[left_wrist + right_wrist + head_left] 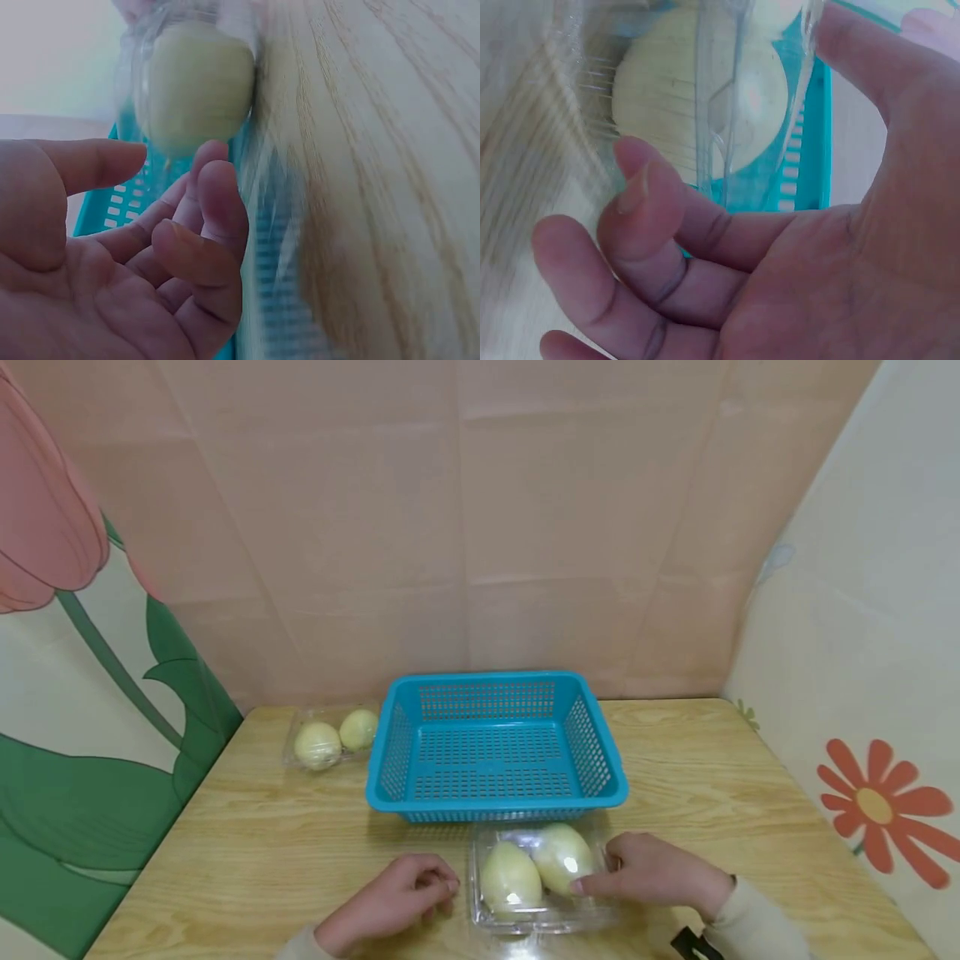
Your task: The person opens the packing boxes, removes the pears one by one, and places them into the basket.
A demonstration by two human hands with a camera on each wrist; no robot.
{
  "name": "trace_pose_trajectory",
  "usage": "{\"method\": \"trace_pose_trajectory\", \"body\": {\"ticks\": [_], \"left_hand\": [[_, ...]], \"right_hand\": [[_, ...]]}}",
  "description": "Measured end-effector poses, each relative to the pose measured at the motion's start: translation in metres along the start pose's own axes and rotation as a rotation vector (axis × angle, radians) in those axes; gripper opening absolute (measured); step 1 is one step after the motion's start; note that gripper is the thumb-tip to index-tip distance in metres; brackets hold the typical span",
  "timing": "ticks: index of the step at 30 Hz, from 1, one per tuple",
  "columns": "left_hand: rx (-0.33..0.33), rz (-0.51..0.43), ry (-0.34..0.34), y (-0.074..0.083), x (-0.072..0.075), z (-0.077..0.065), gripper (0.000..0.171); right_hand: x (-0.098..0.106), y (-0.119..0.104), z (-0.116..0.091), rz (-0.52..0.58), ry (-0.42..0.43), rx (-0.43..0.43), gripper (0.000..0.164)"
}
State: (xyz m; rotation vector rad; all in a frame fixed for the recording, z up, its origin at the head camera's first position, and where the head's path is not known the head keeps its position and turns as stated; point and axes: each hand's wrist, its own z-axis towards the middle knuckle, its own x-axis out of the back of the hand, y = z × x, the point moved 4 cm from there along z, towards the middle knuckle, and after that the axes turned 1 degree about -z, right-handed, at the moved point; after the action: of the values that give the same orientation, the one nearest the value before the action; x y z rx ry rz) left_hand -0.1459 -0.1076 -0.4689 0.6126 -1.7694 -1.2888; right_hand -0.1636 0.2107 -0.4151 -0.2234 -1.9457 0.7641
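A clear plastic clamshell box with two pale yellow-green fruits lies on the table in front of the blue basket. My right hand holds its right side, thumb over the lid and fingers by the side wall. In the right wrist view, the box wall shows between thumb and fingers. Just left of the box is my left hand, fingers loosely curled and holding nothing. The left wrist view shows a gap between that hand and the fruit in the box.
Another clear box with two similar fruits sits at the back left, close against the basket's left side. The basket stands at the middle back of the wooden table. A pink cloth wall rises behind, with printed panels at both sides.
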Motion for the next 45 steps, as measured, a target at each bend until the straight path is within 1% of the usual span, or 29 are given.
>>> {"method": "trace_pose_trajectory", "body": {"ticks": [8,15,17,21,25,32,37,45], "left_hand": [[-0.009,-0.124,-0.03,-0.001,-0.001,-0.002,0.017],[0.045,-0.256,-0.048,-0.004,0.003,-0.004,0.02],[0.047,-0.282,-0.054,-0.004,0.004,-0.004,0.022],[0.044,-0.288,-0.043,-0.004,0.004,-0.002,0.025],[0.052,-0.302,-0.021,-0.005,0.006,0.0,0.024],[0.058,-0.325,-0.008,-0.006,0.008,0.005,0.024],[0.064,-0.319,0.003,-0.007,0.01,0.008,0.025],[0.084,-0.318,0.019,-0.012,0.011,0.012,0.024]], "right_hand": [[-0.011,-0.01,0.006,0.015,0.012,-0.015,0.051],[-0.015,-0.017,0.008,0.012,0.035,-0.012,0.052],[-0.015,-0.018,0.009,0.015,0.039,-0.01,0.052],[-0.016,-0.018,0.012,0.022,0.047,-0.015,0.053],[-0.018,-0.016,0.015,0.022,0.06,-0.032,0.053],[-0.017,-0.013,0.022,0.041,0.07,-0.033,0.052],[-0.017,-0.012,0.024,0.057,0.069,-0.06,0.052],[-0.016,-0.01,0.029,0.059,0.063,-0.046,0.052]]}}
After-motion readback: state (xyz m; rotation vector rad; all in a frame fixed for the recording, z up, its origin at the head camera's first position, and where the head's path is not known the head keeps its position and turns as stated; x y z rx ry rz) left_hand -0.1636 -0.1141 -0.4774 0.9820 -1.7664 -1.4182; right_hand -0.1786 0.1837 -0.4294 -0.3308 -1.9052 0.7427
